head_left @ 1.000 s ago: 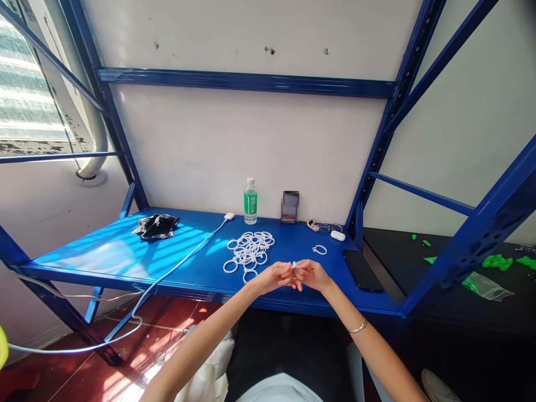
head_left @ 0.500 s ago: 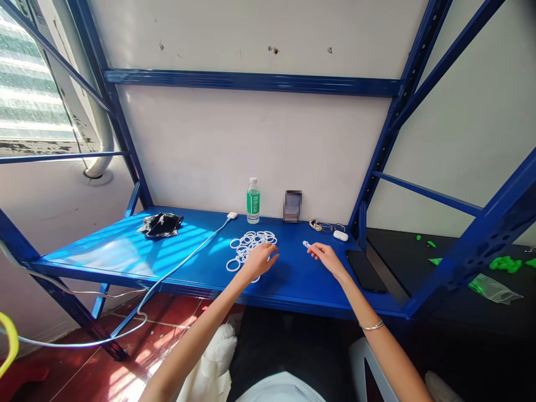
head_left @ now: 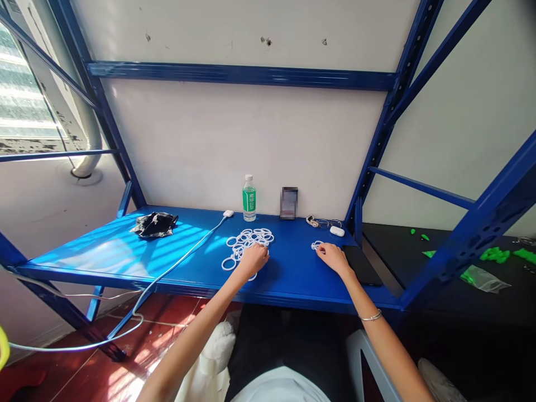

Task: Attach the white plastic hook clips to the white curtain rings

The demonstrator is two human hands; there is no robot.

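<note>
A loose pile of several white rings (head_left: 242, 244) lies on the blue shelf top. My left hand (head_left: 253, 258) is over the pile's right side with its fingers curled down and closed. Whatever is between those fingertips is hidden. To the right, my right hand (head_left: 332, 257) rests low over the surface, its fingers pinched at a small cluster of white rings (head_left: 317, 245). The rings poke out past the fingertips on the far left side.
Behind the pile stands a water bottle (head_left: 249, 200), beside a small upright device (head_left: 288, 203). Glasses (head_left: 329, 223), a white earbud case (head_left: 337, 231) and a black phone (head_left: 360, 265) lie at right. Black crumpled plastic (head_left: 154, 224) and a white cable (head_left: 184, 258) lie left.
My right hand has moved right and down to the surface with the ring. My left hand's fingers, spread before, have curled closed over the pile. The view has shifted slightly.
</note>
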